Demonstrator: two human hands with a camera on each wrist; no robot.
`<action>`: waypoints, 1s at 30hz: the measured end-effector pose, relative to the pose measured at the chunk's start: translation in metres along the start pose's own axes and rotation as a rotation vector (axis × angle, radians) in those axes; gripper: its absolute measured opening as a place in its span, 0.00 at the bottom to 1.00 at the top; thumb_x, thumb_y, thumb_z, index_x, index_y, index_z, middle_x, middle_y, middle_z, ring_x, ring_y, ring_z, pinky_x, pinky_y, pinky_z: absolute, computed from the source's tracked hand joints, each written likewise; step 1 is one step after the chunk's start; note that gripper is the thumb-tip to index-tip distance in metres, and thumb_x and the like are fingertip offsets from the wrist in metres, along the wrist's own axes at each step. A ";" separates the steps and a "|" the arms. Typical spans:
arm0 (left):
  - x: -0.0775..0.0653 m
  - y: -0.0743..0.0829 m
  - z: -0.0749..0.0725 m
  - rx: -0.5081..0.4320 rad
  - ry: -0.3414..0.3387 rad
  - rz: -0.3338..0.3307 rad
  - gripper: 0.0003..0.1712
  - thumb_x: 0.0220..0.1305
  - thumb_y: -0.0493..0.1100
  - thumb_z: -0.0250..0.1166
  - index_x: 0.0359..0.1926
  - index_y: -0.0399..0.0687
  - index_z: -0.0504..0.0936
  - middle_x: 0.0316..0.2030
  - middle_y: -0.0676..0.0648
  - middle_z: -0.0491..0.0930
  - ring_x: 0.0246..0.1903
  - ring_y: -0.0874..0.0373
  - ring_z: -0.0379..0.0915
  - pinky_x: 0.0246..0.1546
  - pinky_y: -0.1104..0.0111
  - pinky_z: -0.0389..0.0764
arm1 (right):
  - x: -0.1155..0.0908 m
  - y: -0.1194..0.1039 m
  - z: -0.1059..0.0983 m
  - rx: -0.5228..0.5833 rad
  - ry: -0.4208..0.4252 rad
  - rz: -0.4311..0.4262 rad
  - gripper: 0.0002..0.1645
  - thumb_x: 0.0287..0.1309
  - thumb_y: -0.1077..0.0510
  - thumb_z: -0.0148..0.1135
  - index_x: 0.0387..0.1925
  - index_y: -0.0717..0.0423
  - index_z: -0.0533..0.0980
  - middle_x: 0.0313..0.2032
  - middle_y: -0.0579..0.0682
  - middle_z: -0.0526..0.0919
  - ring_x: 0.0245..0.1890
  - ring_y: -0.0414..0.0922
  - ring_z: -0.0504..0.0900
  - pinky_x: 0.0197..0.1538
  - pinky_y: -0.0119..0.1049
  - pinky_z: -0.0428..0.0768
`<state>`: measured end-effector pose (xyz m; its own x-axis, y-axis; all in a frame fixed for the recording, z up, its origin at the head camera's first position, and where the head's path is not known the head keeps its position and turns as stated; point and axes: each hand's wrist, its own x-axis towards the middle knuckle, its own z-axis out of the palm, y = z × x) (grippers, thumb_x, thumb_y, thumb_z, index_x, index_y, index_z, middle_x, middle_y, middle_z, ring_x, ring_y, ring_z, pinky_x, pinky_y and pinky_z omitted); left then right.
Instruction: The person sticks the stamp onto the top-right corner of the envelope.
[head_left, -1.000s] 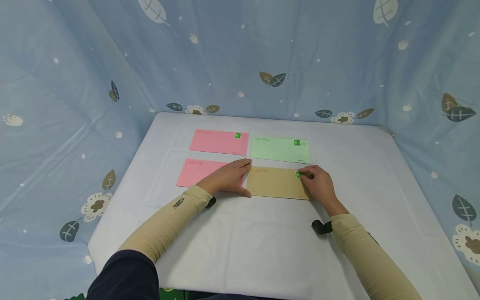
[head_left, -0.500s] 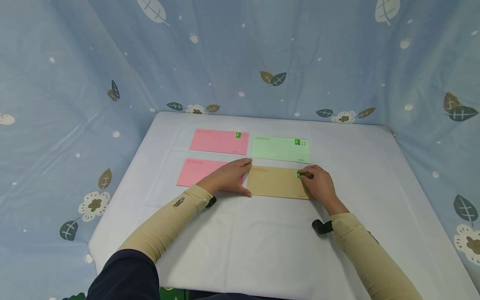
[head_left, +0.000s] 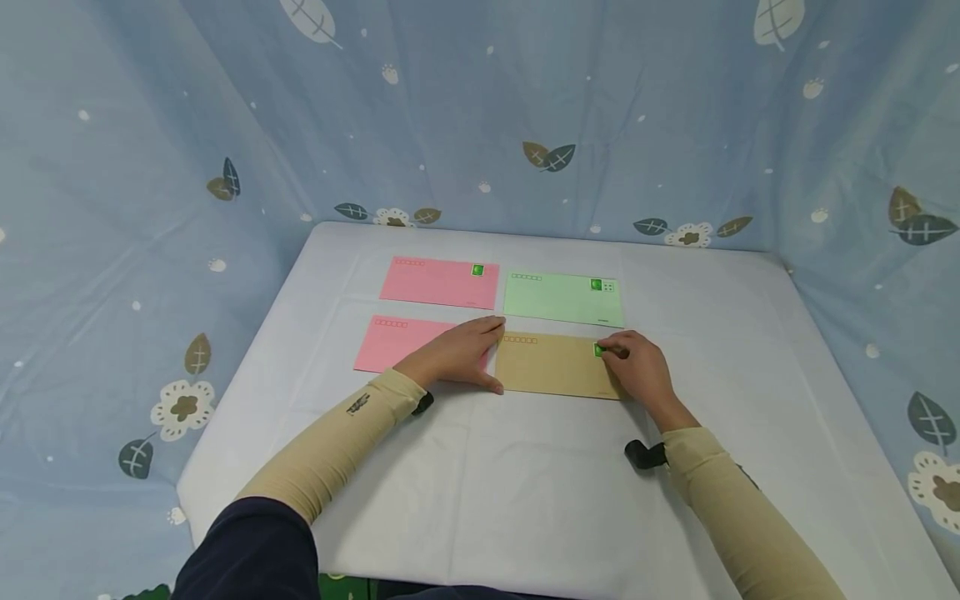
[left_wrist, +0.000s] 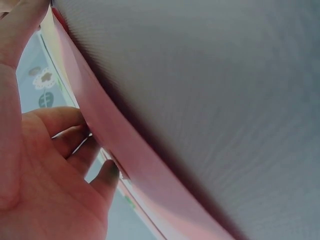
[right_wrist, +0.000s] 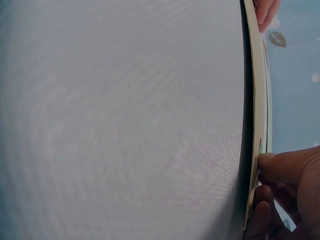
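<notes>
In the head view, a tan envelope (head_left: 551, 365) lies front right on the table. At its upper right corner is a small green stamp (head_left: 597, 350). My right hand (head_left: 641, 371) pinches at this stamp with thumb and index finger, partly covering it; the right wrist view shows the thumb (right_wrist: 280, 166) against it and the other fingers curled. My left hand (head_left: 461, 352) lies with fingers extended across the front pink envelope (head_left: 401, 342), hiding its right part. Its fingertips and thumb reach the tan envelope's left edge.
Behind these lie another pink envelope (head_left: 435, 283) and a light green envelope (head_left: 558, 298), each with a green stamp at upper right. All rest on a white-covered table (head_left: 465, 492). A blue patterned curtain (head_left: 480, 100) surrounds the far sides.
Both hands and the envelopes keep their places; the right fingers stay at the stamp. Only the head view shifts slightly.
</notes>
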<state>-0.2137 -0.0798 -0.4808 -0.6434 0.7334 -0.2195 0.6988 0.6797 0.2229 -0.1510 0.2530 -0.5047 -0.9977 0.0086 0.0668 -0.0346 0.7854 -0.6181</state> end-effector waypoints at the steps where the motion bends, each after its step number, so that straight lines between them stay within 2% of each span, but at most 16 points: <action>1: 0.000 0.000 0.000 -0.001 0.000 0.000 0.71 0.51 0.78 0.68 0.79 0.38 0.52 0.80 0.43 0.47 0.79 0.51 0.43 0.77 0.63 0.50 | 0.000 0.000 0.000 0.002 0.000 0.000 0.13 0.67 0.62 0.65 0.50 0.61 0.85 0.54 0.58 0.82 0.52 0.57 0.81 0.53 0.54 0.80; 30: 0.000 -0.001 0.004 0.003 -0.006 -0.008 0.72 0.50 0.80 0.67 0.80 0.40 0.51 0.80 0.44 0.47 0.79 0.52 0.42 0.77 0.63 0.50 | -0.003 -0.001 0.003 0.004 -0.005 0.008 0.13 0.67 0.63 0.64 0.51 0.61 0.85 0.56 0.59 0.81 0.53 0.57 0.81 0.55 0.54 0.80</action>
<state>-0.2129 -0.0805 -0.4848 -0.6474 0.7277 -0.2266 0.6945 0.6857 0.2179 -0.1484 0.2505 -0.5067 -0.9982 0.0119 0.0583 -0.0269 0.7831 -0.6214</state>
